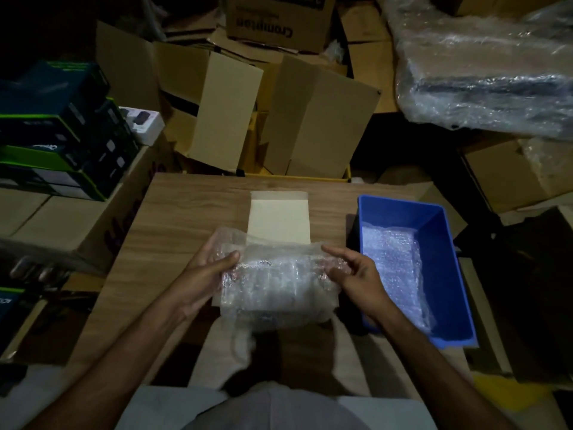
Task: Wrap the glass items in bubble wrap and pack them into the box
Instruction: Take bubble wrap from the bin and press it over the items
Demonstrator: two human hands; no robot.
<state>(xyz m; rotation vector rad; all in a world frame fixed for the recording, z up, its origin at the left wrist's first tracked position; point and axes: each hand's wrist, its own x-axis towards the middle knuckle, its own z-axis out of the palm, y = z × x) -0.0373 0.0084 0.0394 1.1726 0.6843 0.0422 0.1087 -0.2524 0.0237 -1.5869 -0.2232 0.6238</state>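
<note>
A bubble-wrapped bundle [276, 287] lies over a small cardboard box whose open lid flap [279, 217] sticks up behind it on the wooden table [173, 218]. What is inside the wrap is hidden. My left hand [207, 271] grips the bundle's left end, thumb on top. My right hand [356, 274] holds the right end, with its fingers curled on the wrap and the index finger pointing left along the top edge.
A blue plastic bin [440, 243] with bubble wrap [393, 268] in it stands to the right on the table. Cardboard cartons [226, 110] crowd the far side, stacked dark product boxes [59, 128] stand at left, and a large plastic-wrapped item [483, 72] lies at upper right.
</note>
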